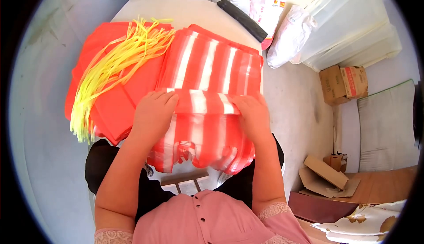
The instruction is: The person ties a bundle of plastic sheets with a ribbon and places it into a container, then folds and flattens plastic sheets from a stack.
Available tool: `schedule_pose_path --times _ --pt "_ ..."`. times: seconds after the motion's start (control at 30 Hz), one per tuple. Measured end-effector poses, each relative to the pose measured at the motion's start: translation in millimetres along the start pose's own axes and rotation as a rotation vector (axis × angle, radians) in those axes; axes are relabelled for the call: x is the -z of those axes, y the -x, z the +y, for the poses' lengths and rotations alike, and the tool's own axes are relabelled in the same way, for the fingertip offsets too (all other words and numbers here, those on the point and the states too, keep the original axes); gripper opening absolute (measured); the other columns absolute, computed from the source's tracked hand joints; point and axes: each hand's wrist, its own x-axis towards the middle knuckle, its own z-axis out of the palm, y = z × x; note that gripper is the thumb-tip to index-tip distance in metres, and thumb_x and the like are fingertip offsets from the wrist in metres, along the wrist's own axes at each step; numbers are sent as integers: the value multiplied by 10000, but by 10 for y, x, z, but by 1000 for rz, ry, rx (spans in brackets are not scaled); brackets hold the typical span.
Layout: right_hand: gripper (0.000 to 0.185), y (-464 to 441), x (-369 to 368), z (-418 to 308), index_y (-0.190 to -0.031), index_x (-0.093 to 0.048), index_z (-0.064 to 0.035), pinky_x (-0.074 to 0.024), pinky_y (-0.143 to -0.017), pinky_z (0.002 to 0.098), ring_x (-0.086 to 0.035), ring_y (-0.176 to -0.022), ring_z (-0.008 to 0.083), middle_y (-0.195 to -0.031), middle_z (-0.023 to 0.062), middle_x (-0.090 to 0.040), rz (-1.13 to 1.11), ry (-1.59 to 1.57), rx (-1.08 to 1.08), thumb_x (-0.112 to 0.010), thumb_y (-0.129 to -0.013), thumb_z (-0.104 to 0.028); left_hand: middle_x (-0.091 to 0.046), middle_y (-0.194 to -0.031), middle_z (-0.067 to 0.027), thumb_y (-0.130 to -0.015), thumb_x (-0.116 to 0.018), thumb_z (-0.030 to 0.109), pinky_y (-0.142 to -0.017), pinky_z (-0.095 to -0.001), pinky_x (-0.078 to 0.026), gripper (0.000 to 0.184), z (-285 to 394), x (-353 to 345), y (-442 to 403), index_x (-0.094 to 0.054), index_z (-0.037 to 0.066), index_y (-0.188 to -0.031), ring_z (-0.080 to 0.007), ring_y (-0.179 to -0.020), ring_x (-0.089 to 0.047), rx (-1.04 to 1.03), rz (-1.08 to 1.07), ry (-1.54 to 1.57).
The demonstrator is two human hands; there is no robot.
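A thick stack of red-and-white striped plastic bags (216, 62) lies on the table before me, its near part hanging over the edge toward my lap. Across it runs a folded band of the striped plastic (198, 101). My left hand (155, 109) is closed on the band's left end, and my right hand (252, 111) on its right end. Fingertips of both hands are partly hidden by the fold. Left of the stack lies a pile of plain red plastic sheets (108, 104). A loose bundle of yellow plastic strips (119, 62) is spread over that pile.
At the table's (154, 7) far side lie a black roll (242, 20) and white printed bags (265, 9). A white wrapped bundle (289, 36) hangs at the right edge. Cardboard boxes (342, 85) and flattened cardboard (327, 173) are on the right. A wall (39, 111) rises on the left.
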Motion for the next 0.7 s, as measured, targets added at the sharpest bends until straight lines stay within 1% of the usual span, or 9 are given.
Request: schedule_pose_path --times 0.03,0.13,0.23,0.33,0.4,0.43,0.53,0.63,0.7 --pt "466 -35 147 -50 -1240 -691 -75 -417 -1167 471 -635 -1261 318 -1258 78 -719 -41 17 -51 -675 -801 81 -738 -1256 -117 -886 -682 81 -983 -419 -543 328 29 99 17 -710 41 -1209 -313 -1149 -693 42 -37 68" --pt "346 -191 457 -197 -1188 -693 -94 -438 -1125 458 -663 -1207 292 -1192 87 -731 577 148 -45 -707 -865 28 -753 -1185 -132 -874 -714 115 -914 -393 -550 348 135 552 41 -702 10 -1206 -331 -1075 -705 387 -344 421" --pt "255 -294 536 -362 -1181 -710 -62 -465 -1073 481 -664 -1145 344 -1186 141 -723 760 -113 -43 -699 -927 -78 -733 -1172 -171 -887 -692 143 -919 -384 -545 400 -22 525 231 -665 -13 -1254 -349 -1080 -698 623 -415 869" --pt "234 -156 160 -566 -1145 -720 -46 -516 -996 473 -674 -1089 365 -1190 140 -718 252 -438 -109 -727 -913 -78 -733 -1041 -180 -886 -662 128 -849 -447 -556 376 -66 394 414 -651 30 -1249 -374 -957 -703 493 -298 779" --pt "219 -44 -63 -757 -1112 -729 -24 -546 -953 460 -669 -1090 386 -1199 134 -714 98 -403 36 -740 -900 -75 -701 -1189 -193 -886 -688 151 -926 -423 -548 485 -134 410 435 -615 18 -1346 -368 -1083 -680 430 -319 631" --pt "217 20 -184 -836 -1106 -733 -22 -549 -954 461 -667 -1098 386 -1206 133 -712 105 -422 56 -741 -897 -78 -685 -1263 -199 -886 -701 163 -965 -411 -544 541 -171 417 439 -597 12 -1395 -365 -1146 -668 401 -330 557" --pt "231 191 -401 -1003 -1104 -737 -15 -545 -971 465 -651 -1137 382 -1225 133 -703 95 -436 113 -744 -883 -81 -609 -1411 -199 -884 -724 180 -1025 -427 -519 607 -169 438 403 -565 28 -1450 -362 -1263 -605 276 -276 447" --pt "257 215 -455 -1087 -1115 -729 -12 -511 -1020 472 -616 -1189 371 -1214 134 -692 0 -363 215 -743 -866 -72 -495 -1551 -212 -873 -758 201 -1123 -431 -463 711 -61 362 329 -503 26 -1514 -367 -1409 -502 167 -192 533" --pt "237 146 -463 -1111 -1094 -722 -16 -480 -1051 471 -597 -1195 360 -1171 128 -684 -104 -328 297 -736 -865 -72 -464 -1585 -219 -869 -776 217 -1184 -424 -410 778 -11 273 274 -458 18 -1550 -367 -1464 -452 82 -177 512"
